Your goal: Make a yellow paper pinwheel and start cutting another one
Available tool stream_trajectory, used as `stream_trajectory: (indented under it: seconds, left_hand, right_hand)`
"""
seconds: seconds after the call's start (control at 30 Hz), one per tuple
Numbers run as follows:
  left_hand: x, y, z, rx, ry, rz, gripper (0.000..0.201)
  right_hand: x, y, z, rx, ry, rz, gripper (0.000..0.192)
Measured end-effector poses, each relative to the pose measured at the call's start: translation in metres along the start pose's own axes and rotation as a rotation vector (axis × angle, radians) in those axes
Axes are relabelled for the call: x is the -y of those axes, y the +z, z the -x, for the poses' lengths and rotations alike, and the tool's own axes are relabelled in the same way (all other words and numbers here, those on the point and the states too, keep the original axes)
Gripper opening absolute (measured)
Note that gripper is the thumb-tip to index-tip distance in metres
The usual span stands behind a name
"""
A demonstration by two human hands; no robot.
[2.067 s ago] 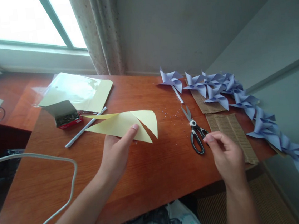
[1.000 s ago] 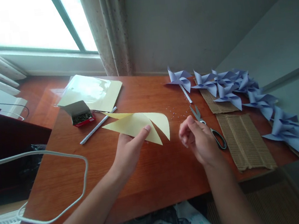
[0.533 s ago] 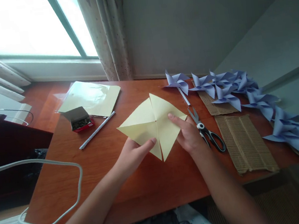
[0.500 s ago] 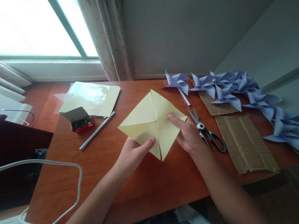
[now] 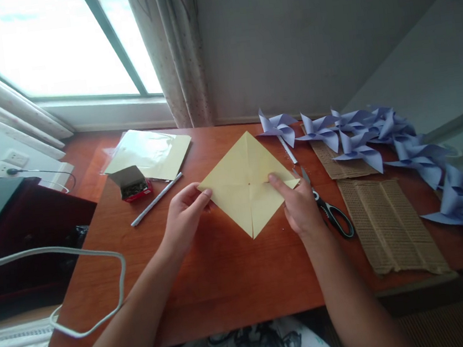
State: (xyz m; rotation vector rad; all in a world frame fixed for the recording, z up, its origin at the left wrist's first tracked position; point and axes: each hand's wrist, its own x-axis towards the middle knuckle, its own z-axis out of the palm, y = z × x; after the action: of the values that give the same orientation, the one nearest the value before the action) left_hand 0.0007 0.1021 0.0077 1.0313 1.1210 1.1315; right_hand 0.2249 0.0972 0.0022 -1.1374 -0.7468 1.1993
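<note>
A pale yellow paper square lies flat as a diamond on the wooden desk, creased or cut along its diagonals. My left hand pinches its left corner between thumb and fingers. My right hand holds the right corner, with the index finger laid on top of the sheet. Black-handled scissors lie just right of my right hand.
A row of purple paper pinwheels runs along the desk's right side over corrugated cardboard pieces. At the left are a small open box of pins, a white rolled stick and a plastic-wrapped paper pack. A white cable loops over the left edge.
My right hand left the scissors and came to the paper. The folded yellow sheet was opened out and now lies flat, and my left hand shifted to its left corner.
</note>
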Motion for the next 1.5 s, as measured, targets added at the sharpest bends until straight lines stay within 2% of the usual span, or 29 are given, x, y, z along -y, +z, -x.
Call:
stream_trajectory:
  seconds: [0.1,0.2,0.3,0.4,0.5,0.63,0.7,0.77,0.83,0.9,1.07,1.17,1.33,1.5]
  left_hand:
    - [0.002,0.002,0.001,-0.015,-0.002,0.031,0.016]
    - [0.003,0.007,0.003,-0.018,-0.023,0.150,0.015]
    - [0.001,0.010,0.004,0.024,-0.064,0.250,0.018]
    - [-0.003,0.004,0.000,0.017,-0.045,0.208,0.022]
    - [-0.008,-0.008,-0.006,-0.109,0.083,0.025,0.025]
    - [-0.012,-0.013,-0.004,-0.295,0.398,-0.413,0.019]
    - [-0.012,-0.007,0.002,-0.287,0.535,-0.674,0.011]
    - [-0.012,0.001,0.007,-0.206,0.577,-0.807,0.010]
    - [-0.009,0.007,0.010,-0.132,0.502,-0.755,0.014]
    - [-0.005,0.009,0.008,-0.103,0.382,-0.597,0.021]
    - [0.002,0.004,0.001,-0.130,0.173,-0.255,0.038]
    - [0.001,0.003,0.001,-0.140,0.160,-0.222,0.040]
    - [-0.001,0.008,0.002,-0.108,0.199,-0.223,0.026]
    - [-0.001,0.013,0.003,-0.135,0.163,-0.169,0.018]
  right_hand:
    - [0.000,0.000,0.001,0.009,0.002,0.000,0.029]
    - [-0.001,0.000,0.001,-0.006,-0.015,0.013,0.029]
    - [-0.002,0.000,0.001,0.010,0.010,0.031,0.030]
    - [0.001,0.000,0.002,0.071,0.047,0.039,0.029]
    - [0.003,0.001,0.004,0.140,0.070,0.047,0.030]
    - [-0.001,0.004,0.009,0.202,0.120,0.089,0.029]
    - [-0.005,0.007,0.013,0.219,0.127,0.113,0.028]
    - [-0.009,0.011,0.016,0.237,0.126,0.136,0.028]
    - [-0.012,0.014,0.020,0.265,0.127,0.160,0.029]
    - [-0.013,0.016,0.023,0.294,0.141,0.181,0.030]
    - [-0.013,0.017,0.025,0.345,0.188,0.212,0.032]
    - [-0.015,0.017,0.025,0.344,0.184,0.197,0.034]
    - [-0.014,0.016,0.026,0.347,0.181,0.221,0.036]
    - [0.000,0.011,0.019,0.366,0.115,0.267,0.031]
